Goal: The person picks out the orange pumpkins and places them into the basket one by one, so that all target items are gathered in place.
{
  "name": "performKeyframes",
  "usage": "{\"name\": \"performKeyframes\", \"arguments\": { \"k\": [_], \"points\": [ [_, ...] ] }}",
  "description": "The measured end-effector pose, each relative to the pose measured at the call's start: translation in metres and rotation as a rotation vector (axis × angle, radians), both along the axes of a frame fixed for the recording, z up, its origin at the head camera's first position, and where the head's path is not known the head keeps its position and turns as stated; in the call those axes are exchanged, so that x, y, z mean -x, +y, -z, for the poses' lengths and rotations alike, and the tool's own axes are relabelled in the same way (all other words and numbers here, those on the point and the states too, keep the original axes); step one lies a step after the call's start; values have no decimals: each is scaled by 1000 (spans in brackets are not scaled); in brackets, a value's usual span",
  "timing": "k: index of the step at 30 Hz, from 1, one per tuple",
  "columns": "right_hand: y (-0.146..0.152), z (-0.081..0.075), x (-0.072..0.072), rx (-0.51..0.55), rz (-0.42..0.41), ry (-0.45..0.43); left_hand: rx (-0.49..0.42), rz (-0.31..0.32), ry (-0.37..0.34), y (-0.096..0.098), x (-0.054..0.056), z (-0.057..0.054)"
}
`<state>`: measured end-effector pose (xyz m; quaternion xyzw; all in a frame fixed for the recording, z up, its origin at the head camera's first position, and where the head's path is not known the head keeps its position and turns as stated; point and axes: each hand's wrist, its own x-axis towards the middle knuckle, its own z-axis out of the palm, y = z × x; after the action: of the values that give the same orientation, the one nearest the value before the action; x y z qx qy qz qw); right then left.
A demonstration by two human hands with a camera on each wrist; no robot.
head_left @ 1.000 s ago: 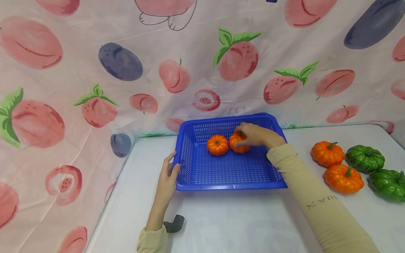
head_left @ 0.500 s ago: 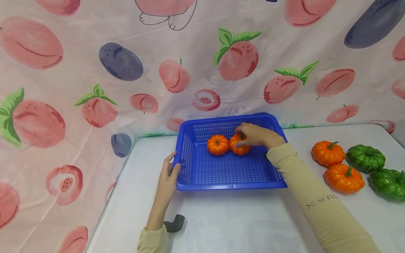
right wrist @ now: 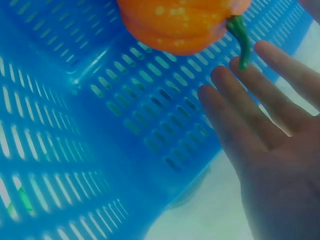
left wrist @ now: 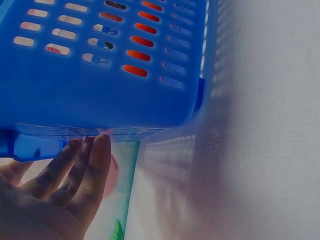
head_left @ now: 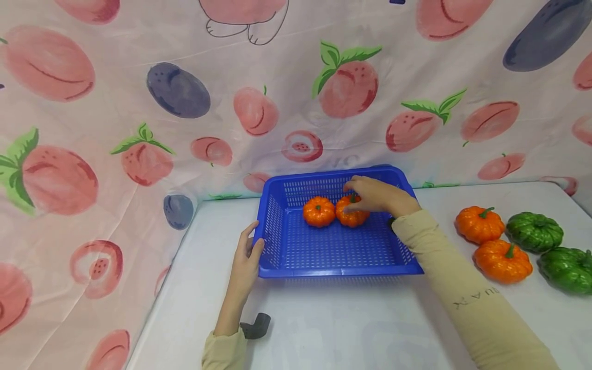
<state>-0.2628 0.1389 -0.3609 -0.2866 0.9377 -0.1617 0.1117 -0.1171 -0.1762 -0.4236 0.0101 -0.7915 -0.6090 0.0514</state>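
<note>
A blue plastic basket (head_left: 340, 272) with slotted walls stands on the white table, holding two small orange pumpkins. One pumpkin (head_left: 318, 212) sits left of the other pumpkin (head_left: 353, 216), close beside it near the back wall. Over the second one is my right hand (head_left: 376, 198), fingers spread. In the right wrist view these fingers are fairly straight near the green stem of the orange pumpkin (right wrist: 175, 25), not wrapped round it. My left hand (head_left: 243, 267) rests against the basket's left side, and its straight fingertips meet the blue wall (left wrist: 100, 100) in the left wrist view.
To the right of the basket lie two more orange pumpkins (head_left: 480, 225) and two green pumpkins (head_left: 534, 232). A fruit-print cloth (head_left: 342, 139) hangs behind and left of the table. A dark curved piece (head_left: 256, 326) shows at my left wrist.
My right hand has loosened from the right-hand orange pumpkin and risen slightly, with its fingers spreading. The pumpkin stays in the basket. My left hand has kept its place.
</note>
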Motion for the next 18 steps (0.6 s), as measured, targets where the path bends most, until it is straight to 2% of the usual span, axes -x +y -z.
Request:
{"name": "performKeyframes", "arguments": {
  "k": [10, 18],
  "points": [
    [8, -16, -12, 10, -5, 68, 10, 1, 2, 0, 0, 2],
    [16, -23, -20, -4, -7, 107, 8, 4, -2, 0, 0, 0]
  ]
}}
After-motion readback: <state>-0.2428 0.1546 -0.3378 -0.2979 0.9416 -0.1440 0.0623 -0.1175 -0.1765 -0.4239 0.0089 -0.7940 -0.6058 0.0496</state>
